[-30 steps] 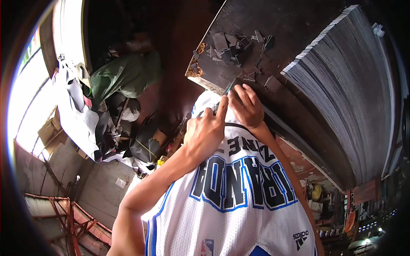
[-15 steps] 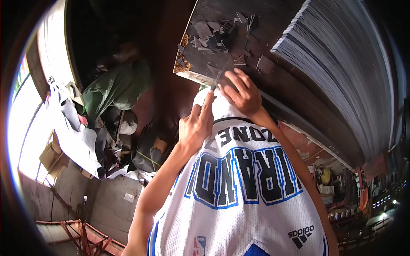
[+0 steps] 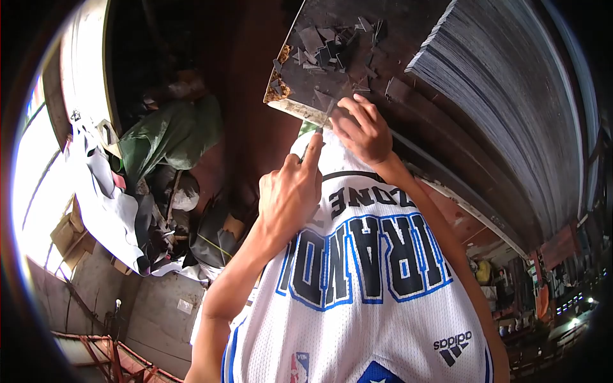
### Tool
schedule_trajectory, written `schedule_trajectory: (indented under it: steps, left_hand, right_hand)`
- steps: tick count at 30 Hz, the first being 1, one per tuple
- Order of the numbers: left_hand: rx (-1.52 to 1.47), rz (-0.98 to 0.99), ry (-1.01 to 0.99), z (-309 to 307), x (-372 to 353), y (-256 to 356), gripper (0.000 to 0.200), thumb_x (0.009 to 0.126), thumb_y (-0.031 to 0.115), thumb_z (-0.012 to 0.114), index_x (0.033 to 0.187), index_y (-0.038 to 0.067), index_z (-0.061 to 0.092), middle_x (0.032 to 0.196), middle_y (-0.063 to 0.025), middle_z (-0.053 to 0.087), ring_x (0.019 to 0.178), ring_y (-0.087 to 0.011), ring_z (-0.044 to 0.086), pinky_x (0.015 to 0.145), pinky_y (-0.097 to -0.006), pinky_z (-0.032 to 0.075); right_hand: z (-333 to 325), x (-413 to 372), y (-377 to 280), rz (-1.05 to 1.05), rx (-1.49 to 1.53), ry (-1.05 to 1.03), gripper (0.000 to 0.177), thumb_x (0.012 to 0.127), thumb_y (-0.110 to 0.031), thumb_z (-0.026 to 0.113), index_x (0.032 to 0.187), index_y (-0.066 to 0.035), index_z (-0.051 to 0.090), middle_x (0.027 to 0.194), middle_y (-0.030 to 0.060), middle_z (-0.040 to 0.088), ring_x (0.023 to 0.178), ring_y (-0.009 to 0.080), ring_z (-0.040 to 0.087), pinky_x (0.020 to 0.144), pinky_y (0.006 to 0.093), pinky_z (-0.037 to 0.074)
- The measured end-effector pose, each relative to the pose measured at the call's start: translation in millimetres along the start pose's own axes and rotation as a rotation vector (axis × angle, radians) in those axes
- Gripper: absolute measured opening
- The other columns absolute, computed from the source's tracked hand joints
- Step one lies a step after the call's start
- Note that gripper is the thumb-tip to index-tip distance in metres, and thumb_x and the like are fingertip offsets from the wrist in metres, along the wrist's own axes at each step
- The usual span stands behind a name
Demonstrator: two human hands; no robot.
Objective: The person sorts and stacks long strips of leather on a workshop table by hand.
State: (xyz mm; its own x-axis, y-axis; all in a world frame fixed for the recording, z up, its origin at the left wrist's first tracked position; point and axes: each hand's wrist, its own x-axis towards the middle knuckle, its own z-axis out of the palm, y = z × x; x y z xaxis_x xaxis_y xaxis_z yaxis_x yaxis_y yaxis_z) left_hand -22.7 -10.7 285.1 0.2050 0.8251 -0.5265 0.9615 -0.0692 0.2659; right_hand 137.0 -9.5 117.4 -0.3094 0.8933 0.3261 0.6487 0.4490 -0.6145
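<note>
My left hand point(image 3: 290, 195) is closed, its index finger stretched along a thin dark tool point(image 3: 319, 130) whose tip shows just past the fingertip. Most of this tool is hidden in the curled fingers. Bent fingers of my right hand point(image 3: 363, 131) press at the near edge of the dark table point(image 3: 313, 86), on a small dark flat piece point(image 3: 324, 101). The two hands are close together, with the tool's tip beside the piece. Scattered dark offcuts point(image 3: 325, 51) lie on the table beyond them.
A tall stack of grey sheets point(image 3: 504, 83) rises on the right of the table. Its near corner has a worn, chipped edge point(image 3: 278, 89). To the left are a green cloth point(image 3: 169, 137) and a heap of white sheeting point(image 3: 112, 207). A white jersey point(image 3: 364, 268) covers my torso.
My left hand has shifted slightly left and back toward my body. The right hand stays at the table edge, its fingers a little more curled. The view has shifted slightly.
</note>
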Motion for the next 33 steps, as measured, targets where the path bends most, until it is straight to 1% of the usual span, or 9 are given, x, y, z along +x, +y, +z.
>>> schedule_trajectory:
  steps: [11, 13, 14, 19, 21, 24, 28, 31, 33]
  left_hand:
    - [-0.012, -0.020, -0.083, -11, 5, -2, 0.049, 0.089, 0.011, 0.062, 0.137, 0.014, 0.054, 0.072, -0.0148, 0.062, 0.055, -0.0313, 0.064, 0.050, -0.0432, 0.053]
    - [0.004, -0.026, -0.220, -14, 7, 1, 0.060, 0.087, 0.012, 0.061, 0.144, 0.010, 0.044, 0.086, -0.0235, 0.063, 0.061, -0.0367, 0.067, 0.052, -0.0448, 0.053]
    - [-0.008, -0.035, -0.237, -15, 8, 2, 0.060, 0.087, 0.012, 0.060, 0.145, 0.009, 0.043, 0.087, -0.0250, 0.063, 0.061, -0.0375, 0.067, 0.053, -0.0454, 0.054]
    - [-0.010, -0.080, -0.293, -23, 12, 6, 0.062, 0.087, 0.010, 0.059, 0.146, 0.008, 0.041, 0.088, -0.0252, 0.063, 0.059, -0.0365, 0.066, 0.054, -0.0462, 0.053]
    - [-0.018, -0.104, -0.309, -23, 15, 9, 0.064, 0.086, 0.010, 0.059, 0.147, 0.007, 0.040, 0.088, -0.0253, 0.063, 0.060, -0.0361, 0.066, 0.054, -0.0463, 0.054]
    - [0.010, -0.101, -0.402, -22, 20, 13, 0.070, 0.084, 0.008, 0.058, 0.150, 0.002, 0.034, 0.092, -0.0262, 0.062, 0.066, -0.0366, 0.067, 0.057, -0.0462, 0.055]
    - [0.026, -0.061, -0.343, -6, 19, 9, 0.071, 0.085, 0.010, 0.058, 0.150, 0.003, 0.033, 0.093, -0.0266, 0.062, 0.064, -0.0369, 0.066, 0.055, -0.0463, 0.054]
    - [0.012, -0.065, -0.267, 9, 13, 2, 0.070, 0.085, 0.011, 0.060, 0.150, 0.006, 0.035, 0.090, -0.0228, 0.062, 0.062, -0.0349, 0.065, 0.053, -0.0463, 0.053]
    - [-0.041, 0.000, -0.081, 31, 2, -12, 0.069, 0.086, 0.012, 0.063, 0.150, 0.010, 0.038, 0.087, -0.0178, 0.060, 0.057, -0.0318, 0.064, 0.050, -0.0450, 0.052]
  right_hand:
    - [-3, 0, -7, 0.026, 0.004, -0.053, 0.016, 0.082, -0.018, 0.073, 0.094, -0.008, 0.068, 0.114, 0.0094, 0.063, 0.107, 0.0291, 0.058, 0.100, 0.0366, 0.048]
    - [-2, -1, -7, 0.027, 0.018, -0.051, 0.017, 0.082, -0.017, 0.073, 0.094, -0.007, 0.068, 0.114, 0.0095, 0.063, 0.106, 0.0289, 0.059, 0.099, 0.0364, 0.049]
    - [-2, -2, -6, 0.024, 0.025, -0.051, 0.017, 0.082, -0.017, 0.072, 0.095, -0.007, 0.068, 0.114, 0.0097, 0.064, 0.104, 0.0287, 0.059, 0.098, 0.0362, 0.050]
    - [-3, -1, -14, 0.038, 0.073, -0.072, 0.015, 0.083, -0.014, 0.071, 0.095, -0.006, 0.069, 0.113, 0.0098, 0.065, 0.102, 0.0269, 0.060, 0.098, 0.0349, 0.051]
    - [-4, 2, -14, 0.044, 0.064, -0.050, 0.013, 0.079, -0.015, 0.075, 0.087, -0.007, 0.068, 0.108, 0.0095, 0.066, 0.103, 0.0289, 0.061, 0.101, 0.0364, 0.049]
    - [-5, 1, -13, 0.019, 0.074, -0.074, 0.014, 0.081, -0.014, 0.073, 0.091, -0.006, 0.069, 0.107, 0.0114, 0.066, 0.101, 0.0287, 0.061, 0.101, 0.0371, 0.049]
    - [-7, 4, -12, 0.020, 0.067, -0.076, 0.016, 0.084, -0.013, 0.070, 0.098, -0.005, 0.069, 0.111, 0.0093, 0.066, 0.103, 0.0268, 0.060, 0.100, 0.0342, 0.051]
    - [-8, 6, -11, 0.028, 0.058, -0.078, 0.016, 0.083, -0.013, 0.070, 0.097, -0.005, 0.069, 0.111, 0.0090, 0.065, 0.104, 0.0271, 0.060, 0.099, 0.0345, 0.051]
    - [-7, 5, -13, 0.042, 0.072, -0.070, 0.016, 0.083, -0.012, 0.070, 0.097, -0.005, 0.069, 0.112, 0.0090, 0.065, 0.104, 0.0278, 0.060, 0.098, 0.0347, 0.051]
